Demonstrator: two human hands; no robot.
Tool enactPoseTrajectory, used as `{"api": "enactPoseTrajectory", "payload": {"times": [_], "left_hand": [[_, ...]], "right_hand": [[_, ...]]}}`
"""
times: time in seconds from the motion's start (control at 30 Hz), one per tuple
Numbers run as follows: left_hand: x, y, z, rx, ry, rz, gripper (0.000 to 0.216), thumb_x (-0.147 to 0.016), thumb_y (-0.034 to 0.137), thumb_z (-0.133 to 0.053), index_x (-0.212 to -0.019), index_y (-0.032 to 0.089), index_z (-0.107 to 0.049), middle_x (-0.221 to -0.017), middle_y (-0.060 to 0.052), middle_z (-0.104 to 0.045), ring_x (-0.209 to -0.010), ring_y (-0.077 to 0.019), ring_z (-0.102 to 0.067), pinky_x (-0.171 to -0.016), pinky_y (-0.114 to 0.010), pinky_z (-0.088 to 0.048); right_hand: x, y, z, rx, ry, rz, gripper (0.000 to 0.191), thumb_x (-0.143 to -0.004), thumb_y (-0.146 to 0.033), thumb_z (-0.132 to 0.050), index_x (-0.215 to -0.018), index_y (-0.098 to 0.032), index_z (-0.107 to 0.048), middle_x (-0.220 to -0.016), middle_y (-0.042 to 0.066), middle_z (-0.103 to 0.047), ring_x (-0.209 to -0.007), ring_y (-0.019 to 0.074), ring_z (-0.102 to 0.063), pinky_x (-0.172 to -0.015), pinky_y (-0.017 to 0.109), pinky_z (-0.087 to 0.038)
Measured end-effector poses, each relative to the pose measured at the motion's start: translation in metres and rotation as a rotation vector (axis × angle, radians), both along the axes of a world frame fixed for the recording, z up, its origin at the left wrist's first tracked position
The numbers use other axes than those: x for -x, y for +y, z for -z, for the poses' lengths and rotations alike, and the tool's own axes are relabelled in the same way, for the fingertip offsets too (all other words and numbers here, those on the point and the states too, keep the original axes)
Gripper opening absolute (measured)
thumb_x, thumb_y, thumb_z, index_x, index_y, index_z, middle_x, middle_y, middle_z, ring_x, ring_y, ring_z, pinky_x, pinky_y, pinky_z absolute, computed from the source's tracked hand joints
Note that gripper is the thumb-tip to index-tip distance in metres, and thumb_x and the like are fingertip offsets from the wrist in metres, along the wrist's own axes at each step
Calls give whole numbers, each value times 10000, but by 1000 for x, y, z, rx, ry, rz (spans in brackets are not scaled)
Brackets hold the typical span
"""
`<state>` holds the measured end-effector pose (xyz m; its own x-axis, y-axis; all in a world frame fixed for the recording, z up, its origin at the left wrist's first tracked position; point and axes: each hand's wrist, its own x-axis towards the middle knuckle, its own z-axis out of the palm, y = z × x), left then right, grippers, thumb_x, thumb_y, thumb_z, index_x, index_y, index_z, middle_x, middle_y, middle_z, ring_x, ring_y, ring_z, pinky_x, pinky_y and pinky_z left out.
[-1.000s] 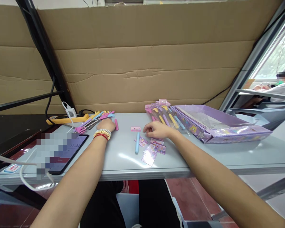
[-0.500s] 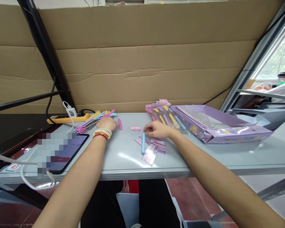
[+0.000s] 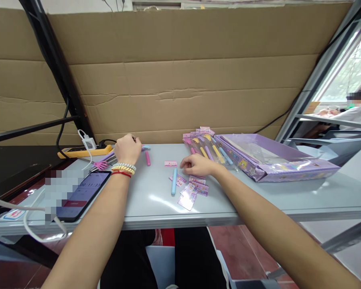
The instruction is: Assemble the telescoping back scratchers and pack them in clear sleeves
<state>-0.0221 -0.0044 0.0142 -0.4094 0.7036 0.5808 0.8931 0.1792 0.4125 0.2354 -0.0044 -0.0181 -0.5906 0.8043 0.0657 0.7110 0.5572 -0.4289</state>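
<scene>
My left hand (image 3: 128, 150) is over a bunch of back scratchers with metal rods and small claw-shaped heads, a pink head (image 3: 100, 165) showing beside the wrist. Its fingers are bent and mostly hidden behind the back of the hand, so what they grip cannot be made out. A short pink handle (image 3: 147, 158) lies just right of it. My right hand (image 3: 197, 164) rests on the table with curled fingers; nothing shows in them. Close to its fingertips lie a light blue handle (image 3: 174, 182), a small pink card (image 3: 170, 163) and several more printed cards (image 3: 188, 196).
Several bagged back scratchers (image 3: 210, 150) lie behind my right hand, beside an open purple box (image 3: 276, 168). A phone (image 3: 82, 196), a yellow power strip (image 3: 86, 151) and white cables are on the left. Cardboard (image 3: 183, 80) walls the back; another person (image 3: 353, 110) sits far right.
My left hand has risen and shifted slightly left, now covering the yellow heads. The blue handle's top now lies apart from my right fingertips. The view has shifted slightly.
</scene>
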Motion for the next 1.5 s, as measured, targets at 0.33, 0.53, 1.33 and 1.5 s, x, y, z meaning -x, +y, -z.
{"api": "enactPoseTrajectory", "payload": {"times": [0.33, 0.53, 1.33, 1.5], "left_hand": [[7, 1, -1, -630, -189, 219, 242, -840, 400, -532, -733, 183, -545, -624, 8, -537, -648, -141, -536, -689, -258, -420], [-14, 5, 3, -636, -731, 514, 245, -852, 402, -527, -729, 198, -471, -556, 54, -462, -477, -87, -474, -507, -218, -423], [-43, -6, 33, 246, -171, 1154, 215, -716, 413, -688, -722, 198, -702, -681, -9, -686, -644, -153, -590, -636, -271, -459], [-45, -9, 33, 244, -85, 1208, 229, -776, 391, -620, -820, 195, -729, -680, 7, -679, -641, -138, -571, -621, -249, -428]], "right_hand": [[-1, 0, 1, -12, 24, -11, 287, -699, -215, -571, -944, -146, -702, -793, 35, -691, -680, 143, -590, -615, 240, -412], [1, -3, -2, -49, 105, 4, 321, -786, -368, -583, -986, -134, -671, -801, 47, -671, -710, 153, -588, -635, 256, -415], [1, 4, -4, 393, 994, 21, 452, -588, -415, -786, -904, -153, -598, -627, -17, -602, -505, 89, -529, -425, 212, -370], [2, 1, -4, 383, 810, -6, 385, -659, -425, -745, -889, -141, -623, -666, 9, -632, -543, 103, -560, -438, 221, -414]]}}
